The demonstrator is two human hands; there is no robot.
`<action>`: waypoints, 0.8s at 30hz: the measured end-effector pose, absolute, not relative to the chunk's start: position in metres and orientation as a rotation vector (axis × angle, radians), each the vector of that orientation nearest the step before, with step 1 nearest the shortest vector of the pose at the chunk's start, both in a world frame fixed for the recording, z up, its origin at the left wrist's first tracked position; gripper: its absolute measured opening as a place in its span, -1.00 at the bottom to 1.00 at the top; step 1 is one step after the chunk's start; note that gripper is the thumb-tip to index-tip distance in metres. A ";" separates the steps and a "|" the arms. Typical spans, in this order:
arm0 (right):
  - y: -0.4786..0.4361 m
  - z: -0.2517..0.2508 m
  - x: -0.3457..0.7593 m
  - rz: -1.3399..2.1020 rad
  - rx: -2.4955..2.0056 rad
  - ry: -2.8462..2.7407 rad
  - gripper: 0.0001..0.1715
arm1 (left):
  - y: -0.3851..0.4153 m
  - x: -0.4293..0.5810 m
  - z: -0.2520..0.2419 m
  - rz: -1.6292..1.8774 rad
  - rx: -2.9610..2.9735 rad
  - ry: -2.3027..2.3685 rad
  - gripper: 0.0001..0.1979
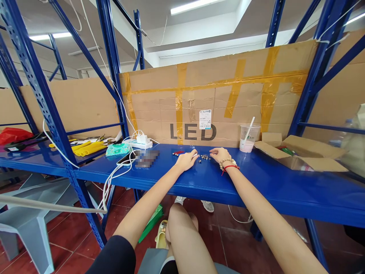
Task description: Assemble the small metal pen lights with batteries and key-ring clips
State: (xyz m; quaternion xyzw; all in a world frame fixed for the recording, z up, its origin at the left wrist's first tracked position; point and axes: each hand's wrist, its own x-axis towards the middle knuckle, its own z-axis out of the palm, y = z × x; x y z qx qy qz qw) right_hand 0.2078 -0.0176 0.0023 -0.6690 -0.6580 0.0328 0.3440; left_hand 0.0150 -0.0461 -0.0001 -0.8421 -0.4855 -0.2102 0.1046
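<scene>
My left hand [186, 160] is closed over the blue shelf top, its fingertips pinched around a small pale piece that I cannot identify. Just to its right lies a loose cluster of small shiny metal parts [204, 157]. On the other side of that cluster, my right hand [220, 155] has its fingers bent and drawn together; whatever they hold, if anything, is too small to name. Bead bracelets and a red cord [230, 166] circle the right wrist. Several small red pieces [178, 153] rest beyond the left hand.
A plastic cup [247, 144] with a straw and an opened cardboard box [296, 161] stand at right. Left are a power strip [142, 142], white cables [110, 182], a phone [125, 159] and a green packet [116, 149]. Cardboard [159, 106] backs the shelf; blue posts [58, 102] flank it.
</scene>
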 end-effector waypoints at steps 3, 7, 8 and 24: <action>-0.018 0.002 0.207 0.083 -1.732 -1.694 -0.74 | -0.047 0.015 -0.001 -0.631 -2.487 -1.417 -0.70; -0.020 0.004 0.205 0.077 -1.746 -1.693 -0.74 | -0.047 0.014 -0.001 -0.658 -2.492 -1.428 -0.71; -0.022 0.004 0.204 0.074 -1.753 -1.695 -0.74 | -0.047 0.014 -0.001 -0.657 -2.498 -1.432 -0.71; -0.022 0.004 0.204 0.021 -1.774 -1.709 -0.79 | -0.052 0.015 0.005 -0.565 -2.626 -1.384 -0.66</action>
